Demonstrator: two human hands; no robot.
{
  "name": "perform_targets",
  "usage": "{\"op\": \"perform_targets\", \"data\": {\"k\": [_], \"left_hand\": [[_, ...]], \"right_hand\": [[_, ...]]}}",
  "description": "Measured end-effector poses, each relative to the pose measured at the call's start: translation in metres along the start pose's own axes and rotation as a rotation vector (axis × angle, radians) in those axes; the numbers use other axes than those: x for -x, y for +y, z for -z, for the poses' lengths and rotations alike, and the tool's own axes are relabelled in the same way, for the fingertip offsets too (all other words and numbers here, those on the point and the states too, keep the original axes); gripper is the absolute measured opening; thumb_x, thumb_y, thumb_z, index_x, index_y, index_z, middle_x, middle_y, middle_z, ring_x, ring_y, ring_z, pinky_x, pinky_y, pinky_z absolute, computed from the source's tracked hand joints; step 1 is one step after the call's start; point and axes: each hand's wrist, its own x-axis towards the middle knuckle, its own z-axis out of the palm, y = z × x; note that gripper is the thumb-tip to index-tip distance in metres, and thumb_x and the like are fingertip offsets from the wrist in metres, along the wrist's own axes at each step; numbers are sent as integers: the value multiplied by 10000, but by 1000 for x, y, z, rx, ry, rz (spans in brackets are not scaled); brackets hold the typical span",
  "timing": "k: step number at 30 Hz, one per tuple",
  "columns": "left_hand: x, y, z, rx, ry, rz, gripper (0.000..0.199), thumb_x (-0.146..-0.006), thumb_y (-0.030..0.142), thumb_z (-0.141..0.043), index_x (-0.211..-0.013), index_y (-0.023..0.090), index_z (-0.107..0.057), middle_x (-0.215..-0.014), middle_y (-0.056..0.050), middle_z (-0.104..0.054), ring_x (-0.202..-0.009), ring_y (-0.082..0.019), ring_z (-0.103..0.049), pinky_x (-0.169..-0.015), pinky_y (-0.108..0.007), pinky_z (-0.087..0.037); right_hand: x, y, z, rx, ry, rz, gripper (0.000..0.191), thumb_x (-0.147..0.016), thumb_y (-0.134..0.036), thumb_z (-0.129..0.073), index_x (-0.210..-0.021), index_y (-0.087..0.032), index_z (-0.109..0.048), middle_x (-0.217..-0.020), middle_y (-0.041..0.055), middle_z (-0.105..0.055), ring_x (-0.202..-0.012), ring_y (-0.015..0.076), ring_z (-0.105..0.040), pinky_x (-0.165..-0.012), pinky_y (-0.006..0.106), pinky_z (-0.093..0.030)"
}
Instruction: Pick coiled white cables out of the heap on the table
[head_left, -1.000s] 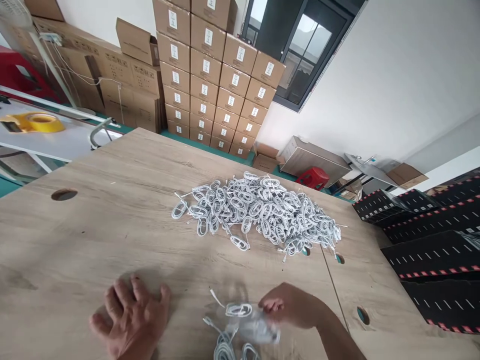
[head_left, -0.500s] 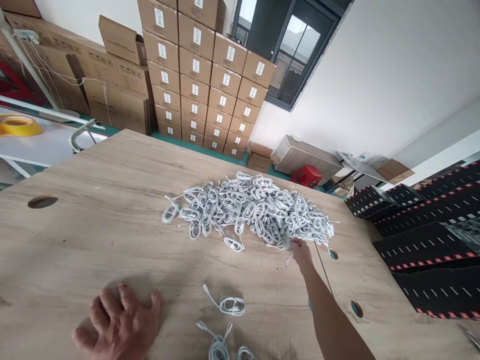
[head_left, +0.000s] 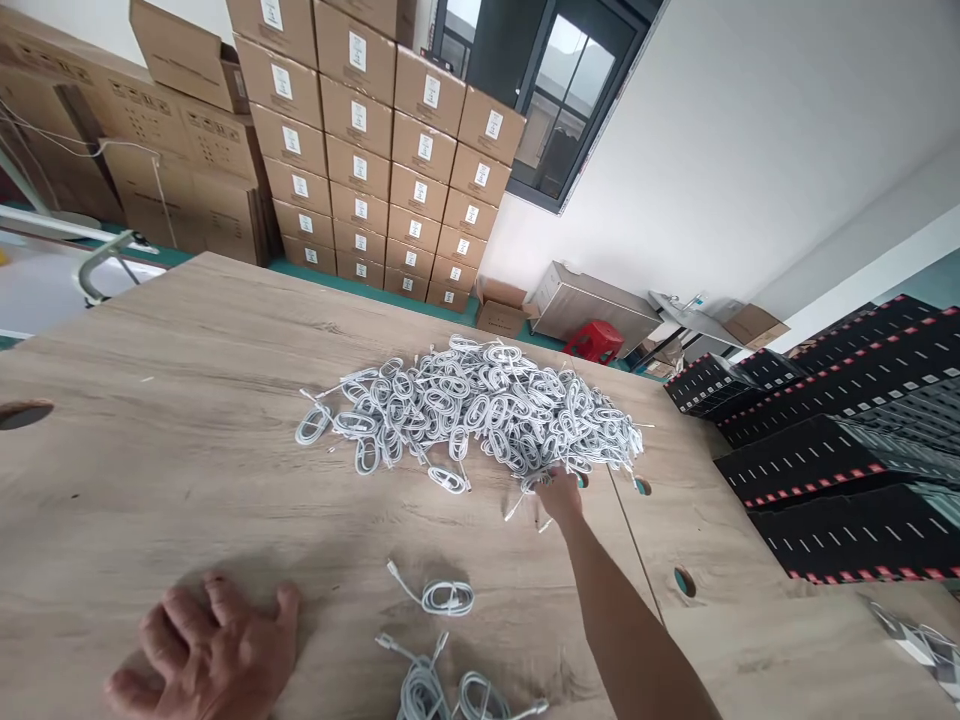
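A wide heap of coiled white cables (head_left: 480, 400) lies across the far middle of the wooden table (head_left: 187, 480). At its near edge, my right hand (head_left: 561, 494) has its fingers closed on a coiled cable (head_left: 534, 482), whose loose ends hang toward me. The fingertips are partly hidden. My left hand (head_left: 217, 645) rests on the table at the lower left, fingers spread and holding nothing. Between the hands lies a single coiled cable (head_left: 448, 597). Closer to me, more coiled cables (head_left: 424, 690) are cut off by the bottom of the view.
Black boxes with red-marked edges (head_left: 817, 470) stand along the right. Holes pierce the tabletop, one a round hole (head_left: 684, 581) on the right. Stacked cartons (head_left: 360, 160) rise behind the table, near a red stool (head_left: 595, 342). A metal clamp (head_left: 105, 265) sits beyond the left edge.
My right hand has drawn back slightly from the heap with a coiled cable in its fingers. My left hand stays flat on the table. The view has shifted to the right.
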Motion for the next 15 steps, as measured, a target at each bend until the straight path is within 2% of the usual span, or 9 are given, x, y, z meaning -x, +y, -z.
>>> {"op": "perform_targets", "data": {"k": [2,5,7,9,10,12,15], "left_hand": [[0,-2,-4,-76,114,-3,828,-871,595,-306,-1514,82,-403,-1581,-284,-380,-1536,-398,-230,-1204,-707,-189],[-1,-5,-9,-112,173,-30,823,-875,606,-298,-1499,87,-433,-1564,-275,-417,-1517,-394,-272,-1187,-706,-236],[-1,-7,-11,-122,174,-25,811,-875,593,-301,-1499,93,-433,-1564,-270,-419,-1521,-386,-270,-1191,-701,-232],[-1,-7,-11,-121,159,-11,804,-872,584,-305,-1501,98,-428,-1572,-268,-412,-1528,-383,-260,-1190,-698,-230],[-1,-7,-11,-117,155,-5,804,-873,582,-300,-1505,100,-424,-1581,-266,-403,-1533,-381,-251,-1189,-697,-230],[0,-5,-10,-113,158,-1,808,-877,582,-280,-1511,101,-416,-1595,-259,-389,-1541,-373,-234,-1191,-692,-223],[1,-1,-6,-115,137,11,831,-869,598,-270,-1519,102,-412,-1609,-243,-374,-1542,-356,-217,-1205,-668,-197]], "right_hand": [[3,0,-5,32,-11,2,422,-697,-320,-664,-1091,-175,-708,-1233,160,-685,-981,280,-702,-806,350,-529],[7,15,0,28,10,14,355,-722,-293,-614,-1053,-199,-700,-1123,116,-723,-1069,269,-689,-840,320,-537],[13,31,9,-34,26,19,341,-742,-323,-589,-1048,-216,-694,-1109,100,-732,-1048,261,-694,-780,308,-548],[28,46,18,-160,-30,-6,366,-743,-375,-593,-1056,-214,-693,-1113,100,-734,-889,250,-710,-662,314,-542],[40,52,23,-231,-111,-18,393,-738,-398,-607,-1069,-205,-694,-1104,105,-734,-812,240,-704,-618,317,-531],[69,60,35,-323,-384,7,469,-715,-412,-665,-1131,-196,-700,-1104,108,-735,-788,236,-705,-614,321,-531],[104,56,55,-216,-911,220,683,-619,-370,-838,-1283,-300,-690,-1338,77,-685,-1071,267,-694,-783,322,-561]]}}
